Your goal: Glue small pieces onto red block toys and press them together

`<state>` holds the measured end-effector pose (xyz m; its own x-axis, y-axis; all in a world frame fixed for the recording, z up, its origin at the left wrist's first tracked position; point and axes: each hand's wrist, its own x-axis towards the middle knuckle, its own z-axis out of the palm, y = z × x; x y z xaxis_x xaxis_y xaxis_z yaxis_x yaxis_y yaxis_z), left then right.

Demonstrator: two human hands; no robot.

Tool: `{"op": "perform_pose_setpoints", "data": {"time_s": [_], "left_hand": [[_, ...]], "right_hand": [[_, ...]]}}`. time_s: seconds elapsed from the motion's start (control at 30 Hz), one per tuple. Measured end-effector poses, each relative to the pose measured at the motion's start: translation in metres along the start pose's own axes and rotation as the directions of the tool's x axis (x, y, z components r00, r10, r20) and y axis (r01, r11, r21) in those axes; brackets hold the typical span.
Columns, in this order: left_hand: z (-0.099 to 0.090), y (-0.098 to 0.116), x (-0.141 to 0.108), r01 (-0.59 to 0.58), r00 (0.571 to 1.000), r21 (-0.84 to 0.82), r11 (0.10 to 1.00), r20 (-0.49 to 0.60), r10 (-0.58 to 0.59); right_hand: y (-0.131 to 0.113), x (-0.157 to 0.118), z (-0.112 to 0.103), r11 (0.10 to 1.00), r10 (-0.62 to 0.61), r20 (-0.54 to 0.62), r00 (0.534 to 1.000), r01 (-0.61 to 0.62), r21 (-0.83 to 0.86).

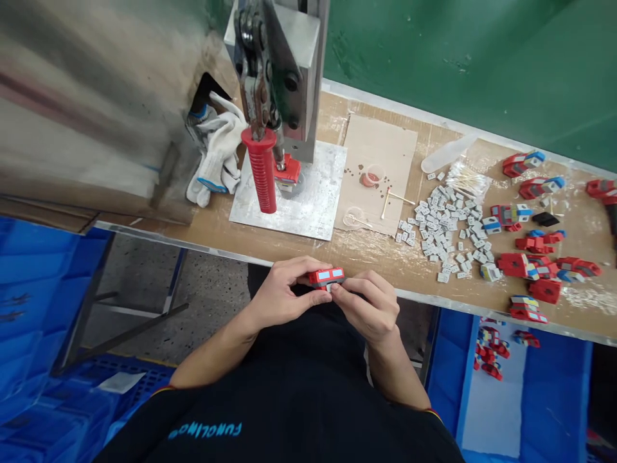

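Observation:
Close to my body, just off the table's front edge, my left hand (289, 289) grips the left end of a small red toy vehicle (326, 275) with light blue windows. Fingers and thumb of my right hand (369, 302) press on its right end, with a small pale piece (330, 287) at the vehicle's lower side by the fingertips. Beyond my hands stands a press with a red handle (263, 173); another red toy part (289, 170) sits under its tip on a metal plate (308, 215).
White gloves (219, 151) lie left of the press. To the right are cardboard (380, 138) with small cups, many grey pieces (441, 222), cotton swabs (467, 179) and several red toys (513, 265). A blue bin (554, 386) stands below the table's front edge.

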<state>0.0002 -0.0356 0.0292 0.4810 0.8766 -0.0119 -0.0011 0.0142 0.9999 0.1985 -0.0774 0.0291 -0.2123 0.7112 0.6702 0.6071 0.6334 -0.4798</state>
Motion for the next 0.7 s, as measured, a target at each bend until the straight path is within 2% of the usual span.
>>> {"op": "perform_pose_setpoints", "data": {"time_s": [0.2, 0.33, 0.5, 0.6, 0.7], "left_hand": [[0.002, -0.002, -0.003, -0.004, 0.999, 0.059, 0.998, -0.039, 0.007], [0.001, -0.005, -0.007, -0.117, 0.992, 0.148, 0.982, -0.021, 0.121], [0.004, -0.008, -0.007, -0.28, 0.96, 0.232, 0.931, 0.042, 0.278], [0.009, -0.009, -0.003, -0.344, 0.939, 0.263, 0.901, 0.076, 0.337], [0.018, -0.009, 0.004, -0.358, 0.934, 0.278, 0.892, 0.104, 0.342]], "right_hand": [[-0.001, -0.002, 0.002, 0.998, 0.029, 0.019, 0.999, -0.03, 0.05], [-0.007, -0.008, 0.003, 0.955, 0.203, -0.004, 0.979, -0.197, 0.22], [-0.012, -0.019, 0.009, 0.789, 0.451, -0.03, 0.892, -0.383, 0.48], [-0.009, -0.025, 0.011, 0.7, 0.465, -0.022, 0.885, -0.353, 0.621], [-0.002, -0.031, 0.007, 0.704, 0.46, -0.076, 0.884, -0.312, 0.637]]}}
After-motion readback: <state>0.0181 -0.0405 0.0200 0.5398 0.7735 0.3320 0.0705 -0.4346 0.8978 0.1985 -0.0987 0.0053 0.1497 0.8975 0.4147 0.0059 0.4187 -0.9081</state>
